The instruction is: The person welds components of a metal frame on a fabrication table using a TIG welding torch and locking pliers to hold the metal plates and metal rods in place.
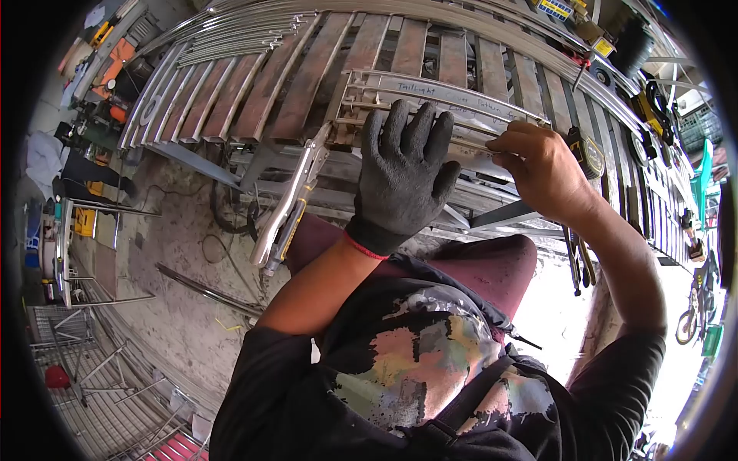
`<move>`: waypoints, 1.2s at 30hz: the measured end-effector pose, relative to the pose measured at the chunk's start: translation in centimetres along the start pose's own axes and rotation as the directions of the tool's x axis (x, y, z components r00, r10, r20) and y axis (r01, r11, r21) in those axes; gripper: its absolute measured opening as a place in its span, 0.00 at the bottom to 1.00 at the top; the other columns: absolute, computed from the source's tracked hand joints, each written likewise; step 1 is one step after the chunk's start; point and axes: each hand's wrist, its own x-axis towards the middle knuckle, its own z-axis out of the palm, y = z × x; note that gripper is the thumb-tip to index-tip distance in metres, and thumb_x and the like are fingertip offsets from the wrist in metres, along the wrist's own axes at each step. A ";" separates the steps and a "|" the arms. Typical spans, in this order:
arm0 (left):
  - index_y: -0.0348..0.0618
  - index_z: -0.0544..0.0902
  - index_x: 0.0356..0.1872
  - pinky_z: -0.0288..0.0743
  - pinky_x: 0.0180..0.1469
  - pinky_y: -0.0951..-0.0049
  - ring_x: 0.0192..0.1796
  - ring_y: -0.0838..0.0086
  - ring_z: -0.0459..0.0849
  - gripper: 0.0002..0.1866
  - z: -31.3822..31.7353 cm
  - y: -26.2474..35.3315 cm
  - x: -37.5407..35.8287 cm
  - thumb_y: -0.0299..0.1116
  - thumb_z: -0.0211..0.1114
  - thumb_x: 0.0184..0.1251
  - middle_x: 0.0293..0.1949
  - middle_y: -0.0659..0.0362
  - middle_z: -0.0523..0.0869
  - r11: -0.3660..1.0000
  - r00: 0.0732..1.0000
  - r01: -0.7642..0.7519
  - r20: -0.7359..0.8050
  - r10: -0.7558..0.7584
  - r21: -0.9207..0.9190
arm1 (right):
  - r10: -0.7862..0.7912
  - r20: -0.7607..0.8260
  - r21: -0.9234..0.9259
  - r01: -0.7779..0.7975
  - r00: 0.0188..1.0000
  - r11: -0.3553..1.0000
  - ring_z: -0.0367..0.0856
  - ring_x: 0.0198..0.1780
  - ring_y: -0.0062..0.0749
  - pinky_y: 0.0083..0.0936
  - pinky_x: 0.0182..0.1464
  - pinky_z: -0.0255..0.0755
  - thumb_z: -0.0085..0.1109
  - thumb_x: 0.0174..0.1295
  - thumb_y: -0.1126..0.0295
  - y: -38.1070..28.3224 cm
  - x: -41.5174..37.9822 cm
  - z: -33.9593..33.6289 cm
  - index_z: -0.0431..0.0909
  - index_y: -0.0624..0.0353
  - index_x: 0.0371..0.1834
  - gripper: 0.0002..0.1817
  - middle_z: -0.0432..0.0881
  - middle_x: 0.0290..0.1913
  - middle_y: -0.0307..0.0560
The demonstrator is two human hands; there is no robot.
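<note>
My left hand [403, 165], in a black glove, lies with fingers stretched out over a small frame of thin metal rods [450, 94]. Bare and pinched, my right hand [542, 165] holds the right part of a thin metal rod [469, 144] in this frame. Beneath the rods is a light pattern board [453, 90] with handwriting, of which "Taillight Cover Pattern" can be read. Locking pliers [296, 192] grip the frame's left end, their handles pointing down toward my lap. My palm and fingers hide part of the rods.
The slatted metal bench [307, 84] carries a bundle of thin rods [246, 37] at the far left. A tape measure [586, 154] sits just right of my right hand. Pliers [576, 261] hang at the bench's front edge. Wire racks [84, 369] stand at lower left.
</note>
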 end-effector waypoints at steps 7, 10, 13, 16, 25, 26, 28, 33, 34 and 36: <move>0.46 0.77 0.84 0.58 0.88 0.35 0.83 0.46 0.73 0.39 0.2 -0.2 -0.2 0.55 0.69 0.80 0.82 0.49 0.78 0.998 1.000 -0.022 0.024 0.021 0.059 | 0.071 0.096 0.009 -0.072 0.993 0.997 0.95 0.48 0.56 0.45 0.55 0.87 0.78 0.68 0.75 0.3 1.1 -0.6 0.94 0.64 0.47 0.07 0.93 0.43 0.56; 0.46 0.77 0.85 0.60 0.87 0.36 0.82 0.47 0.74 0.39 0.0 -0.4 -0.2 0.55 0.70 0.80 0.82 0.51 0.79 0.994 0.999 -0.029 0.024 0.027 0.101 | 0.109 0.115 -0.017 -0.107 0.987 0.994 0.95 0.47 0.55 0.45 0.56 0.87 0.79 0.66 0.73 0.1 1.5 -1.0 0.95 0.62 0.46 0.08 0.94 0.42 0.57; 0.47 0.77 0.85 0.63 0.86 0.36 0.80 0.48 0.78 0.39 0.5 -0.7 0.1 0.52 0.73 0.79 0.81 0.52 0.81 0.998 0.999 -0.049 -0.015 0.050 0.039 | 0.168 0.283 -0.063 -0.157 0.944 0.986 0.96 0.44 0.43 0.42 0.51 0.86 0.83 0.70 0.65 0.9 2.6 -2.8 0.98 0.60 0.49 0.11 0.97 0.42 0.52; 0.49 0.82 0.80 0.64 0.85 0.36 0.79 0.48 0.79 0.33 0.3 -0.4 0.2 0.43 0.77 0.77 0.77 0.53 0.84 0.997 0.992 -0.071 -0.109 0.067 -0.028 | 0.346 0.350 -0.046 -0.353 0.870 0.934 0.98 0.47 0.41 0.40 0.55 0.89 0.80 0.73 0.63 1.2 2.7 -6.5 0.98 0.56 0.53 0.12 0.99 0.46 0.49; 0.52 0.91 0.68 0.61 0.89 0.39 0.83 0.52 0.77 0.21 0.4 -1.2 0.9 0.36 0.79 0.77 0.76 0.59 0.85 0.994 0.986 -0.101 -0.141 0.094 -0.045 | 0.067 0.330 -0.100 -0.036 0.942 0.994 0.97 0.48 0.40 0.40 0.54 0.89 0.78 0.72 0.66 3.9 1.6 -3.6 0.98 0.58 0.47 0.09 0.98 0.43 0.49; 0.52 0.91 0.68 0.61 0.89 0.39 0.83 0.52 0.77 0.21 0.4 -1.2 0.9 0.36 0.79 0.77 0.76 0.59 0.85 0.995 0.987 -0.097 -0.131 0.091 -0.039 | 0.087 0.349 -0.097 -0.057 0.933 0.994 0.97 0.48 0.41 0.40 0.54 0.88 0.78 0.72 0.66 4.0 1.7 -3.5 0.97 0.59 0.46 0.08 0.98 0.41 0.49; 0.52 0.91 0.68 0.61 0.88 0.36 0.82 0.50 0.77 0.21 0.9 -1.6 0.6 0.40 0.77 0.77 0.76 0.58 0.84 0.994 0.982 -0.108 -0.155 0.103 -0.021 | 0.047 0.344 -0.078 -0.021 0.938 0.997 0.97 0.47 0.42 0.41 0.53 0.88 0.80 0.70 0.65 4.5 1.9 -3.2 0.97 0.59 0.45 0.09 0.97 0.40 0.50; 0.52 0.90 0.68 0.59 0.90 0.38 0.83 0.51 0.77 0.20 1.2 -2.1 0.3 0.41 0.75 0.80 0.76 0.58 0.85 0.995 0.985 -0.099 -0.139 0.099 0.005 | 0.031 0.332 -0.133 0.014 0.943 0.991 0.96 0.48 0.46 0.44 0.55 0.87 0.83 0.68 0.65 3.1 1.8 -3.3 0.97 0.59 0.42 0.09 0.96 0.40 0.50; 0.51 0.90 0.69 0.59 0.90 0.39 0.83 0.51 0.77 0.20 1.0 -1.9 0.3 0.39 0.74 0.80 0.76 0.58 0.86 0.995 0.986 -0.096 -0.134 0.097 0.011 | 0.050 0.345 -0.136 -0.002 0.937 0.991 0.96 0.49 0.47 0.44 0.55 0.87 0.83 0.67 0.64 2.6 1.8 -3.6 0.97 0.59 0.41 0.09 0.96 0.40 0.50; 0.50 0.90 0.70 0.59 0.91 0.40 0.83 0.51 0.78 0.20 0.9 -1.8 0.3 0.37 0.74 0.81 0.76 0.58 0.87 0.995 0.986 -0.092 -0.135 0.095 0.028 | 0.077 0.367 -0.148 -0.024 0.927 0.989 0.96 0.49 0.49 0.44 0.56 0.87 0.84 0.66 0.63 1.7 2.2 -4.4 0.96 0.59 0.39 0.10 0.96 0.40 0.51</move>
